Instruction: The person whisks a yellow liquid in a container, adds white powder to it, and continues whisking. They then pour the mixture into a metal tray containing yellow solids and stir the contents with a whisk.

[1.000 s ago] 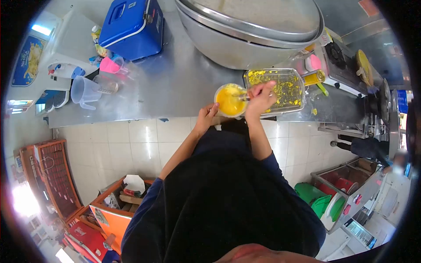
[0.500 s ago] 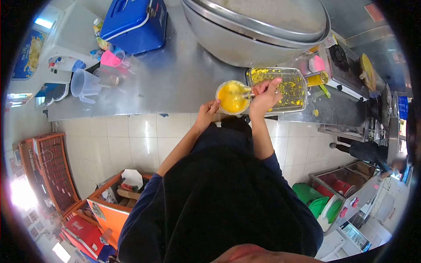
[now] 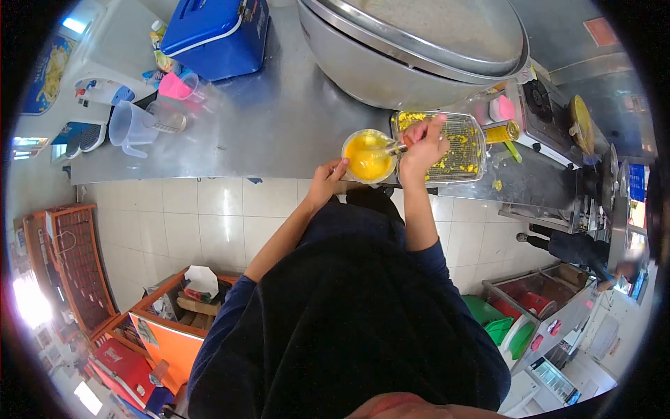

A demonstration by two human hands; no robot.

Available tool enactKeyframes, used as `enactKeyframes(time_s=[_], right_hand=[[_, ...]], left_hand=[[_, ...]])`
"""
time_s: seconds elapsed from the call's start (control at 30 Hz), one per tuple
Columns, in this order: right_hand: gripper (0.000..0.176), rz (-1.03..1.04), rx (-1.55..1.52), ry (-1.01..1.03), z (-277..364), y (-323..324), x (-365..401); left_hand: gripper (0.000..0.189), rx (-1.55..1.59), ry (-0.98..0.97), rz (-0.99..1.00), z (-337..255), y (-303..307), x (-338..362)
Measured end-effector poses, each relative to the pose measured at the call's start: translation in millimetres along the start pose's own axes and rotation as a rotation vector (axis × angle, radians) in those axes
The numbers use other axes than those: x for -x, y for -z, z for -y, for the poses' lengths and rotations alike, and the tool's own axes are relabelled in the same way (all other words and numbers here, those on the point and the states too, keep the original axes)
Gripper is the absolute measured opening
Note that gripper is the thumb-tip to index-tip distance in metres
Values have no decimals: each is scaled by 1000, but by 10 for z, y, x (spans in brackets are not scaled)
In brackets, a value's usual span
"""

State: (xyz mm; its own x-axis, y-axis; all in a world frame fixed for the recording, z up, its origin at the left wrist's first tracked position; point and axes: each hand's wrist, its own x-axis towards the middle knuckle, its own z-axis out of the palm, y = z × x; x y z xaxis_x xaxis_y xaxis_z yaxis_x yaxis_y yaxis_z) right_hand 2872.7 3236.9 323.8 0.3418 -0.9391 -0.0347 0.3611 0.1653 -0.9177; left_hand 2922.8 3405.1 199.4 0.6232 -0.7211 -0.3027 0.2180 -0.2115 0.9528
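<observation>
A small round bowl (image 3: 345, 149) holds thick yellow liquid (image 3: 368, 167) near the steel counter's front edge. My left hand (image 3: 325, 183) grips its left side, thumb at the rim and the other fingers partly hidden. In my right hand (image 3: 421, 155), closed around the handle, is a whisk (image 3: 398, 149) whose head dips into the liquid. Just right of the bowl, partly under my right hand, sits a rectangular tray with a wire rack (image 3: 464, 150), scattered with yellow bits.
A large metal basin (image 3: 363, 77) stands behind the bowl. A blue cooler box (image 3: 220, 45), a pink cup (image 3: 174, 85) and a clear measuring jug (image 3: 131, 127) are at the left. Rightward are a yellow can (image 3: 502, 132) and a stove (image 3: 541, 105). Another person (image 3: 579, 248) is far right.
The whisk has shifted slightly within the bowl as my right hand turned a little. My left hand stays on the bowl. The whole view has moved slightly.
</observation>
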Motion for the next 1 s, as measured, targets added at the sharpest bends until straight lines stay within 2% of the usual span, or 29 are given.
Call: enactKeyframes(time_s=[0.07, 0.13, 0.2, 0.27, 0.3, 0.33, 0.4, 0.43, 0.47, 0.53, 0.6, 0.67, 0.7, 0.73, 0.8, 0.83, 0.87, 0.93, 0.97, 1.0], right_hand=[[61, -52, -7, 42, -308, 47, 82], [61, 177, 196, -118, -534, 99, 80], [58, 173, 266, -118, -240, 74, 40], [59, -10, -2, 37, 14, 20, 62], [60, -56, -28, 124, -163, 50, 92], [60, -53, -30, 128, -295, 97, 113], [60, 207, 234, -125, -360, 66, 142], [59, 213, 314, -46, -299, 113, 56], [59, 221, 316, -54, -176, 93, 54], [60, -35, -5, 56, -29, 50, 61], [59, -64, -22, 144, -386, 147, 118], [58, 216, 141, -140, -506, 215, 69], [57, 124, 276, -37, -274, 96, 93], [57, 129, 279, -44, -183, 59, 119], [57, -151, -16, 124, -82, 16, 125], [56, -134, 142, 255, -387, 104, 146], [56, -134, 137, 269, -412, 98, 153], [56, 118, 137, -150, -411, 145, 145], [56, -5, 215, -58, -278, 111, 104], [56, 3, 220, -63, -204, 106, 106]], left_hand=[[43, 15, -7, -10, 33, -21, 17], [43, 25, -32, -16, 30, -31, -40], [43, 26, 19, -12, 69, -15, -18], [43, 45, 20, -23, 6, -10, 0], [43, 55, 13, -19, -22, -16, 20], [43, 56, 8, -20, 4, -29, 17], [43, 57, -78, -78, 47, -49, -13], [43, 60, -88, -90, 67, -21, -70], [43, 8, -39, -61, 48, 1, -51], [43, -43, 13, -33, -37, 25, 8], [42, 48, -27, -48, -145, -22, 67], [45, 49, -36, -54, -165, -54, 94], [47, 52, -38, -73, -166, -52, 89], [47, 55, -32, -79, -153, -41, 102], [47, 70, -37, -43, -134, -25, 80], [47, 73, -40, -41, -114, -39, 95], [47, 88, -23, -51, -111, -42, 87], [46, 107, -15, -58, -102, -40, 39], [46, 56, 0, -45, -108, -16, 30], [45, 5, 27, -32, -91, -5, 60]])
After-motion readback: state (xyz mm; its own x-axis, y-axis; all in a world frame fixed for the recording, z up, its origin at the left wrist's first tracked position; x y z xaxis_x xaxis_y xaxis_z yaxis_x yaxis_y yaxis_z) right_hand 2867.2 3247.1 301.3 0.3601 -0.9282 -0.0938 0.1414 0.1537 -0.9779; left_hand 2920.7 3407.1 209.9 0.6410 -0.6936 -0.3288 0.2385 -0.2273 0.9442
